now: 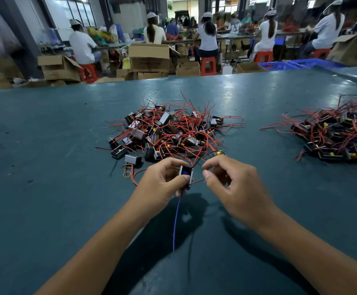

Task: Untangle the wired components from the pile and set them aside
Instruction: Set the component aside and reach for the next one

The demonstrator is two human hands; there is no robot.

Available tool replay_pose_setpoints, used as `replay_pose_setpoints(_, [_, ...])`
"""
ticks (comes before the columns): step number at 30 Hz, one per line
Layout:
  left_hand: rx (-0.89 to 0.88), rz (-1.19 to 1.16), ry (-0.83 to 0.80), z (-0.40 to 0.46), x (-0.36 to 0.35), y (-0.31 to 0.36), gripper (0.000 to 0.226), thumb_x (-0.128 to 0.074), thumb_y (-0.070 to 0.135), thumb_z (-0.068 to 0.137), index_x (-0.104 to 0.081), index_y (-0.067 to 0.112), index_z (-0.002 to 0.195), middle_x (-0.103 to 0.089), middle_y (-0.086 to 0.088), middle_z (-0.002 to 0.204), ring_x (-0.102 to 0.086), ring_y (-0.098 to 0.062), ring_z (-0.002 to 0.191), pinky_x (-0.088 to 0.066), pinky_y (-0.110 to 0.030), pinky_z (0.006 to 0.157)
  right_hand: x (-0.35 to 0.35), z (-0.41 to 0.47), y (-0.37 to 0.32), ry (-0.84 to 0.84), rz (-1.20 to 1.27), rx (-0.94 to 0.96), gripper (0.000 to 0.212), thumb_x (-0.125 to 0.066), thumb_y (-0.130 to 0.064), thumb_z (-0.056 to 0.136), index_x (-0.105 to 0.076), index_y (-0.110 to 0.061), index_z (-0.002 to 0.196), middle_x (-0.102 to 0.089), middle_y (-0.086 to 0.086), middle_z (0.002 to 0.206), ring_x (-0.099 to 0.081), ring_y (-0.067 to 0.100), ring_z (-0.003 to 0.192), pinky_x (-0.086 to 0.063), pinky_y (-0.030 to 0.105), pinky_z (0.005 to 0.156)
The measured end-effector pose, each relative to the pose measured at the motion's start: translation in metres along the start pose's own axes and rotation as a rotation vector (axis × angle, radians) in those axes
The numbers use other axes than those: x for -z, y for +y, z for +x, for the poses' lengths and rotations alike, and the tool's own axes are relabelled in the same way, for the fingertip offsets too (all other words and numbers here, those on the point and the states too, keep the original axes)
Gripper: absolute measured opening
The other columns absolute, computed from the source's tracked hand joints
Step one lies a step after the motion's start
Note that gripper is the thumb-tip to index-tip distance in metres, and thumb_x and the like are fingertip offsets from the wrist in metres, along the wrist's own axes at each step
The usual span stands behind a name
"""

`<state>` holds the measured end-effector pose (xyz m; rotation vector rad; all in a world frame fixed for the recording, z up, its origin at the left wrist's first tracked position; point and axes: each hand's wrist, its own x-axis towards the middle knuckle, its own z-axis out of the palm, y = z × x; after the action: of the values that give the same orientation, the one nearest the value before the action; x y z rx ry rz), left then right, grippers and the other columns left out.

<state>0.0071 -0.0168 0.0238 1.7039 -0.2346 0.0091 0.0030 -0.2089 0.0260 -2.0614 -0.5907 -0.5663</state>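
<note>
Fingers of the left hand (162, 182) are gripping a small wired component (186, 175) just above the green table (45, 145), its blue wire (176, 222) hanging down toward the person. Beside it, the right hand (235, 188) is pinching a thin red wire (197, 181) leading from it, with the tangled pile (167, 130) just beyond and a second heap (339, 133) lying well apart to the right.

Bright daylight pours through the far windows (73, 9), glare streaks the table (247, 99), arms throw dark shadows toward us, edges bend wide-angle, and the background blurs softly.
</note>
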Motion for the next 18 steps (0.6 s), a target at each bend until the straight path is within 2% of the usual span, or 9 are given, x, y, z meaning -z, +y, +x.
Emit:
replay_pose_setpoints(2, [0.003,0.013,-0.028,-0.001,-0.001,0.0,0.017,-0.061,-0.003,0.094,-0.067,0.005,0.106,-0.07,-0.001,0.071,-0.061,-0.012,0.062,-0.047,-0.022,0.056,0.0,0.0,0.002,-0.03,0.041,-0.062,0.004,-0.066,-0.029,0.086,-0.066,-0.025,0.086,-0.054,-0.01,0.058,-0.047,0.007,0.053,-0.036,0.014,0.054])
replay_pose_setpoints(5, [0.01,0.041,-0.071,-0.003,-0.003,0.001,0.019,-0.06,-0.002,0.094,-0.071,0.009,0.106,-0.069,0.001,0.07,-0.06,-0.011,0.062,-0.046,-0.021,0.057,0.001,0.002,0.006,-0.02,0.13,-0.162,0.007,-0.073,-0.026,0.087,-0.067,-0.026,0.082,-0.055,-0.003,0.059,-0.042,0.003,0.05,-0.035,0.015,0.05])
replay_pose_setpoints(8, [0.021,0.059,-0.084,-0.004,-0.004,0.0,0.021,-0.06,0.0,0.095,-0.072,0.015,0.105,-0.07,0.001,0.073,-0.062,-0.01,0.065,-0.048,-0.022,0.06,0.001,0.006,0.009,-0.008,0.269,-0.292,0.008,-0.072,-0.031,0.085,-0.07,-0.025,0.081,-0.053,-0.007,0.057,-0.041,0.007,0.05,-0.035,0.02,0.048])
replay_pose_setpoints(13, [0.033,0.087,-0.084,-0.004,-0.002,0.0,0.021,-0.062,0.004,0.095,-0.073,0.02,0.103,-0.072,0.0,0.075,-0.061,-0.012,0.067,-0.05,-0.024,0.062,-0.002,0.008,0.007,0.018,0.575,-0.471,0.015,-0.07,-0.012,0.09,-0.071,-0.018,0.075,-0.05,-0.003,0.051,-0.037,0.009,0.043,-0.03,0.015,0.041])
replay_pose_setpoints(18, [0.041,0.105,-0.091,-0.005,-0.003,-0.001,0.021,-0.063,0.005,0.094,-0.073,0.021,0.101,-0.073,-0.001,0.078,-0.06,-0.014,0.069,-0.051,-0.024,0.063,-0.001,0.013,0.005,0.044,0.763,-0.682,0.013,-0.07,-0.015,0.088,-0.068,-0.017,0.075,-0.048,-0.001,0.053,-0.037,0.009,0.044,-0.025,0.017,0.038])
